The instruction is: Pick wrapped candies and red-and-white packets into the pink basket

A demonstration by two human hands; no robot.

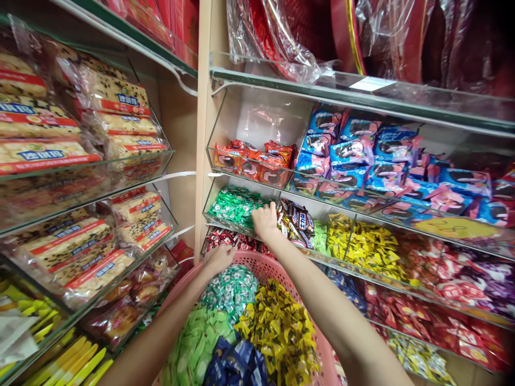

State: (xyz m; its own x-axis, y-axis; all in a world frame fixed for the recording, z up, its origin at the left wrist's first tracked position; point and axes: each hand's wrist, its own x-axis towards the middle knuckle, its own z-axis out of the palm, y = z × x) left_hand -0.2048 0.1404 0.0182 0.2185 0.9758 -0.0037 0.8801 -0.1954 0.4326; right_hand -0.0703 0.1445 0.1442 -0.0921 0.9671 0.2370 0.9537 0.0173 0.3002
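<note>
A pink perforated basket (325,343) sits low in the middle, holding green-and-white candies (231,289), light green packets (197,338), yellow candies (281,332) and dark blue packets (235,362) in separate heaps. My left hand (220,257) is at the basket's far left rim, fingers bent together near the red candies; what it grips, if anything, is hidden. Farther up, my right hand (265,220) has curled fingers at the right side of a shelf bin of green candies (235,206), beside brown-wrapped candies (298,220). Its fingertips are partly hidden.
Glass-fronted shelves (341,88) cross the right side, with blue biscuit packs (354,150) and yellow candies (366,246). Packed pastries (80,246) fill the left shelves. A wooden post (203,107) stands between them.
</note>
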